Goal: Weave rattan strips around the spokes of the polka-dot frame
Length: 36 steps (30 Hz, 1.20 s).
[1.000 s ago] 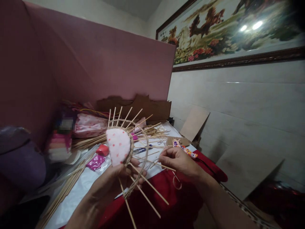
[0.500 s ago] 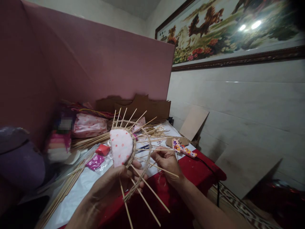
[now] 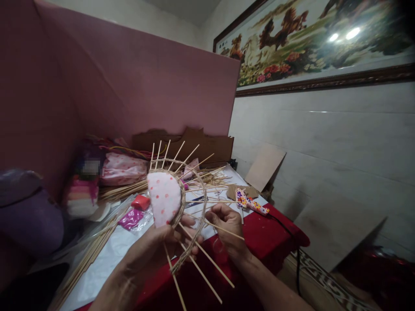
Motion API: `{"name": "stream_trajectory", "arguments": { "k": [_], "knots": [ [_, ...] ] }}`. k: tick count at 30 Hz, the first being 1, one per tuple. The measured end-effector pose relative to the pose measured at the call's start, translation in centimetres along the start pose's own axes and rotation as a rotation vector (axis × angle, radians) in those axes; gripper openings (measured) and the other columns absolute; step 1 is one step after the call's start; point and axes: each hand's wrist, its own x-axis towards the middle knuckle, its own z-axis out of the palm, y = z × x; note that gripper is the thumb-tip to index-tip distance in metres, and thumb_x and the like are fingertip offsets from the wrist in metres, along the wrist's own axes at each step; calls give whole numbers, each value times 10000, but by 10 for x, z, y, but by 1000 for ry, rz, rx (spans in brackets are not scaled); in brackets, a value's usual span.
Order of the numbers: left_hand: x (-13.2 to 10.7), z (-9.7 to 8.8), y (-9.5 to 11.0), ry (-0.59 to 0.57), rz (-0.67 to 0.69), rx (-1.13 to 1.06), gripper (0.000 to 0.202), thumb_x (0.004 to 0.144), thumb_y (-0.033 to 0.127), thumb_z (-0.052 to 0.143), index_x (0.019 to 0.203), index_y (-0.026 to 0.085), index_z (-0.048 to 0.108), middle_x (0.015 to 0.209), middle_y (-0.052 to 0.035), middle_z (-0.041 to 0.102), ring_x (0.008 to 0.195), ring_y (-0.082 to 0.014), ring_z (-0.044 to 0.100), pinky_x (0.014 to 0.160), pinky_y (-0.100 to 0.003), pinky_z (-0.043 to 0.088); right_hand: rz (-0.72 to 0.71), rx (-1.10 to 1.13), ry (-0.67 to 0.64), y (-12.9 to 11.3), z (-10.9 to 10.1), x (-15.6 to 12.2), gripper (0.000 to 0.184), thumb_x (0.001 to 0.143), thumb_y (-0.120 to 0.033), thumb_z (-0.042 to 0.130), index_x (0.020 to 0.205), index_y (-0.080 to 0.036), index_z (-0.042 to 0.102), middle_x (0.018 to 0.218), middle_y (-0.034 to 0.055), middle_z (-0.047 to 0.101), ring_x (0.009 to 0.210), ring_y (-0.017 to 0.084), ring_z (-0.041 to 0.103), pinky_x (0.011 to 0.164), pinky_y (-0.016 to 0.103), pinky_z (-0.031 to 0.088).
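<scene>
My left hand (image 3: 155,244) is closed around the lower edge of a half-round craft piece (image 3: 164,196), covered in white cloth with red dots. Jute twine borders its curved edge. Thin bamboo sticks (image 3: 212,263) fan outward from that edge, and an outer arc of jute twine (image 3: 205,188) crosses them. On the right side, my right hand (image 3: 230,226) pinches at the outer twine beside a stick, its thumb and index finger together. A thin loose strand hangs below this hand; its exact hold is partly hidden by the fingers.
A flower-patterned glue gun (image 3: 249,202) with a black cord lies by cardboard on the red-covered table (image 3: 275,233). Red and magenta packets (image 3: 131,219), bundled sticks (image 3: 94,250) and dotted cloth (image 3: 123,168) are at left. A purple bin (image 3: 29,216) stands beside the table.
The craft piece has tilted slightly, its lower sticks shifting a little right. My right hand has moved slightly, still pinching by the outer twine. The view has shifted a little.
</scene>
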Motion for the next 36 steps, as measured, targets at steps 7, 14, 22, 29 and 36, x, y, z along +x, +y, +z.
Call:
{"name": "stream_trajectory", "arguments": {
  "k": [7, 14, 22, 29, 36],
  "knots": [
    [-2, 11, 3, 11, 95, 131, 438, 638, 58, 499, 1057, 170, 565, 830, -85, 686, 654, -223, 643, 634, -360, 489, -71, -76, 15, -3, -2, -1, 283, 624, -412, 701, 601, -170, 556, 521, -33, 466, 489, 91, 380, 462, 220, 326],
    [-4, 11, 4, 51, 87, 62, 347, 595, 62, 547, 906, 160, 666, 928, -76, 680, 664, -196, 622, 624, -360, 517, -68, -115, 9, -3, -2, -2, 275, 622, -410, 695, 579, -173, 561, 499, -36, 470, 474, 92, 388, 446, 217, 329],
    [-5, 5, 5, -34, 113, -23, 381, 580, 30, 516, 905, 134, 685, 892, -88, 690, 919, -267, 613, 845, -384, 450, -55, -80, -43, -3, 1, -13, 270, 673, -409, 675, 590, -175, 569, 554, -17, 539, 517, 109, 469, 504, 226, 395],
    [-4, 4, 6, -53, 135, 12, 407, 581, 33, 510, 931, 145, 685, 1014, -98, 668, 1022, -298, 572, 903, -418, 418, -190, -240, -44, -1, -7, -10, 243, 728, -384, 640, 616, -171, 607, 562, -21, 521, 540, 111, 465, 521, 223, 392],
    [-3, 4, 8, -76, 121, -90, 409, 547, 41, 490, 878, 136, 711, 980, -100, 678, 1071, -308, 536, 932, -410, 397, -328, -382, -68, -8, -16, -2, 193, 779, -319, 608, 648, -177, 599, 600, -9, 532, 574, 122, 471, 561, 237, 387]
  ]
}}
